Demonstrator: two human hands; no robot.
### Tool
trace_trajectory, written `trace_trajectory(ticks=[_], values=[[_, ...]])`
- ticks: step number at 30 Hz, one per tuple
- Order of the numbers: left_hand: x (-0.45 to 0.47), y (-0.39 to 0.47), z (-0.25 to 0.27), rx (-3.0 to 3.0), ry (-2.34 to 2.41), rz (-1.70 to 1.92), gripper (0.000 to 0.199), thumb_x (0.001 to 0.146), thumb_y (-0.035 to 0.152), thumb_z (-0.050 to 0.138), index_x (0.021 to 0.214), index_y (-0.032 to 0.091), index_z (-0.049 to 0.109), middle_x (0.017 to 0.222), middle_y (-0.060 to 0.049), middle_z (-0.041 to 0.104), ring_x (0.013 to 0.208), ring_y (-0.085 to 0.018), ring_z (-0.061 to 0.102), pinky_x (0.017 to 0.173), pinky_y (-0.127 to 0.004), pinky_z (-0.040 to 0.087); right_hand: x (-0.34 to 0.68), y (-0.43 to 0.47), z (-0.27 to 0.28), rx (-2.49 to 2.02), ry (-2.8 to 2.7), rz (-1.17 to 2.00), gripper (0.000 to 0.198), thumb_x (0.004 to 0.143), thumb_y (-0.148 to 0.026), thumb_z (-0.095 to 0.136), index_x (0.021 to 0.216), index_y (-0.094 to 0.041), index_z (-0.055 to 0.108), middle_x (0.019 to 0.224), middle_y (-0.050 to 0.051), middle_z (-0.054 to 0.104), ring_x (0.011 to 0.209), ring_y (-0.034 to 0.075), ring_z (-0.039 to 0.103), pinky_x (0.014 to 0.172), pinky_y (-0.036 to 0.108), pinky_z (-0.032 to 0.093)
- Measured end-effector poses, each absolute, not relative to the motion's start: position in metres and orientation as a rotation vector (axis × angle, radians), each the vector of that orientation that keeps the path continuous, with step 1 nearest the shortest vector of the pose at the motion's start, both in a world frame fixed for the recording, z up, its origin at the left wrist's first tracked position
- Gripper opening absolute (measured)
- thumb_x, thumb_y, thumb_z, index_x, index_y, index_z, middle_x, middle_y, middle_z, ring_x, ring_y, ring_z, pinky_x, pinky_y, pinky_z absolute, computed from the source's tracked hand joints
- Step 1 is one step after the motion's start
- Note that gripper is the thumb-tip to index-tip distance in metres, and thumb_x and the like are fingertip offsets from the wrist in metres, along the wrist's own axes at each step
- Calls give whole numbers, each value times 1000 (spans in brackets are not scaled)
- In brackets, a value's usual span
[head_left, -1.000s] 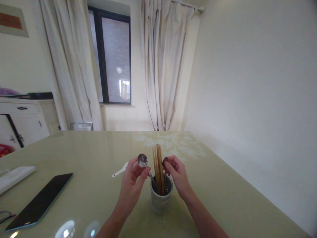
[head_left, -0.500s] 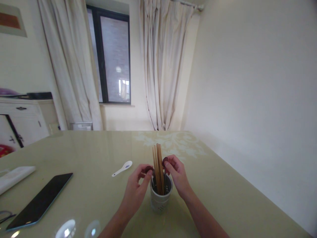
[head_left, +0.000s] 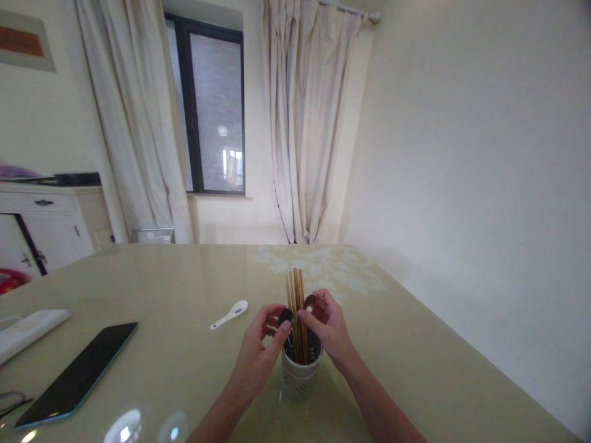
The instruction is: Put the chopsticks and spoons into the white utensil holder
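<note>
A light grey utensil holder point(head_left: 299, 380) stands upright on the table, with a bundle of wooden chopsticks point(head_left: 296, 295) rising from it. Two metal spoons stand in it, bowls up, one on each side of the chopsticks. My left hand point(head_left: 261, 344) has its thumb and fingers at the bowl of the left spoon point(head_left: 285, 317), which looks dark. On the other side, my right hand point(head_left: 333, 326) curls around the right spoon point(head_left: 309, 301), its thumb reaching toward the chopsticks. The lower ends of the spoons and chopsticks are hidden inside the holder.
A white ceramic spoon point(head_left: 229, 315) lies left of my hands. Farther left are a dark tablet-like slab point(head_left: 80, 372), a white object point(head_left: 32, 329) and part of some glasses point(head_left: 12, 403). The table point(head_left: 406, 363) runs along the wall at right.
The left spoon's bowl has turned and shows more of its face. My right thumb has slid off the right spoon's bowl toward the chopsticks. The view has shifted slightly.
</note>
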State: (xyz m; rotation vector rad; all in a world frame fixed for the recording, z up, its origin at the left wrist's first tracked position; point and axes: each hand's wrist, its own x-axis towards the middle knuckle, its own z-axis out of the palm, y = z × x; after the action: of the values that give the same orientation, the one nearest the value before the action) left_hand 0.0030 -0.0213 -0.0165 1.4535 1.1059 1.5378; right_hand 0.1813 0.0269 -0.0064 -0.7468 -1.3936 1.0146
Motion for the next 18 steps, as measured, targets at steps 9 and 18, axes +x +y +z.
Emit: trace_trajectory(ticks=[9,18], values=[[4,-18,-23,1377,872,1482,51,95,53,74,135,25,61,136,-12,70,122,-28,69,102,-41,57,181,27,-5,-743,-1351,1090,41,76,-49,93,91,-23,65,78,-3,65,69,16,58,65,26,46],[9,-23,-15,1205,693,1337,68,88,55,81,144,28,55,141,-13,72,124,-30,71,108,-44,56,181,24,-2,-749,-1392,1117,38,81,-55,87,79,-21,70,76,0,67,74,19,61,70,30,49]])
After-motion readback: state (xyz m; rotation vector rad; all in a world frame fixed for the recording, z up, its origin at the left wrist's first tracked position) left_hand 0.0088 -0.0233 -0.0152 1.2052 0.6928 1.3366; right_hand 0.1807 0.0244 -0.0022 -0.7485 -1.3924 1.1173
